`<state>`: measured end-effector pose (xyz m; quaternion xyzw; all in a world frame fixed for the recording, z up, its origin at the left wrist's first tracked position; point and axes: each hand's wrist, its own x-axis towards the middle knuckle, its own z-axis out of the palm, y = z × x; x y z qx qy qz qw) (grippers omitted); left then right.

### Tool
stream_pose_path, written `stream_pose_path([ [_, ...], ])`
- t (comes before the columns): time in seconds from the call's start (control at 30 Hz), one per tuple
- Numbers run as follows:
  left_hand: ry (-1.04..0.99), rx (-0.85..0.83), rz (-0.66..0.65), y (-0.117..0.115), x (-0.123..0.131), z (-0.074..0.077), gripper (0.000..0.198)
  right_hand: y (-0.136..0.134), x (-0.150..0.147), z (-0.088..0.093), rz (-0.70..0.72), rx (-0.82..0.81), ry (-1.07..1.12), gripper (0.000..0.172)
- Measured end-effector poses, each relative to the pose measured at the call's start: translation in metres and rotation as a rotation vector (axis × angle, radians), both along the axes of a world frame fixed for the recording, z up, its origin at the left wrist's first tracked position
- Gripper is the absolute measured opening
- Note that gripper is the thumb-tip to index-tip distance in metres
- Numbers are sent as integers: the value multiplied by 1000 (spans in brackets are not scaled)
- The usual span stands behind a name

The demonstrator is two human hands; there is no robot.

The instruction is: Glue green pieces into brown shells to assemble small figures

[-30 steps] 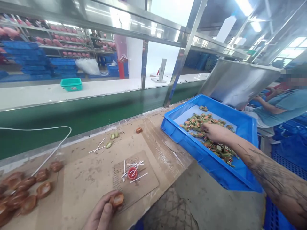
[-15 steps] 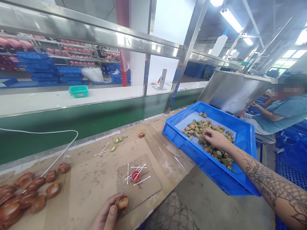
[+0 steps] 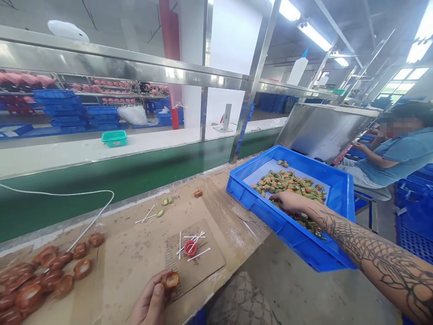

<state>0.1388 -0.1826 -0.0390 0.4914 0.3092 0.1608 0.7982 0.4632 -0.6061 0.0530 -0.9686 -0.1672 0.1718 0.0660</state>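
Two hands work apart: left hand [image 3: 152, 302] pinches a brown shell [image 3: 171, 280] near the card [image 3: 203, 266]; right hand [image 3: 289, 201], fingers curled, grip unclear, rests among small pieces [image 3: 291, 183] in the blue crate [image 3: 304, 253] right of the card.

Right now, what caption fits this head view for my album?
Left hand holds a brown shell; right hand reaches into a blue crate of small parts.
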Motion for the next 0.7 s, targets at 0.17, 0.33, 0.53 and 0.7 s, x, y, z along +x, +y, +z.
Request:
stream_pose_path([
  [0.17, -48, 60, 41, -7, -2, 7, 58, 3, -4, 18, -70, 49, 1, 30],
  [0.33, -120, 13, 59, -8, -5, 7, 57, -2, -34, 50, -177, 260, -247, 36],
  [0.53, -241, 1, -80, -34, -29, 30, 49, 42, -148, 56, 11, 809, -170, 51],
  [0.7, -533, -40, -326, -58, -35, 48, 48, 130, -246, 18, 55, 1403, 631, 40],
])
